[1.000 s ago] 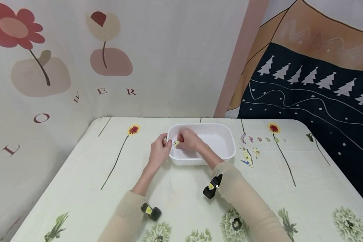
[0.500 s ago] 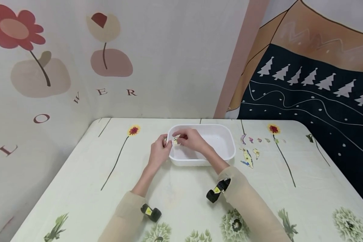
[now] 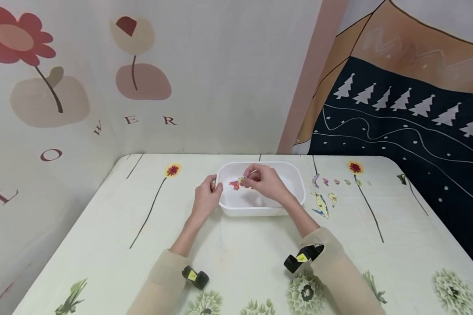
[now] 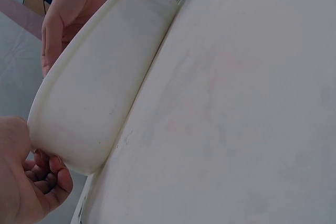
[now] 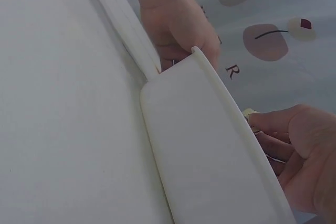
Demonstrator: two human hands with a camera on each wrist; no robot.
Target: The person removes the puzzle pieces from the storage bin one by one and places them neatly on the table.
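Note:
My left hand [image 3: 207, 197] grips the left end of a white plastic tub [image 3: 256, 211], thumb at the rim and fingers curled against the outer wall. My right hand [image 3: 269, 184] is over the inside of the tub and pinches a small pale-yellow flat piece [image 5: 249, 113] between thumb and fingertips. A red piece with some blue [image 3: 234, 185] shows inside the tub, just left of the right fingertips. The tub's near wall hides its inside in both wrist views.
Right of the tub lie a yellow and blue cut-out [image 3: 321, 204] and a smaller yellow one [image 3: 333, 198]. Behind them runs a row of several small purple, pink and green pieces [image 3: 325, 181]. A flower-print cloth [image 3: 228, 258] covers the table; curtains [image 3: 220, 78] hang behind it.
My right hand has moved right from the tub's left end with the yellow piece in its fingertips. The red piece has come into view. My left hand stays on the rim.

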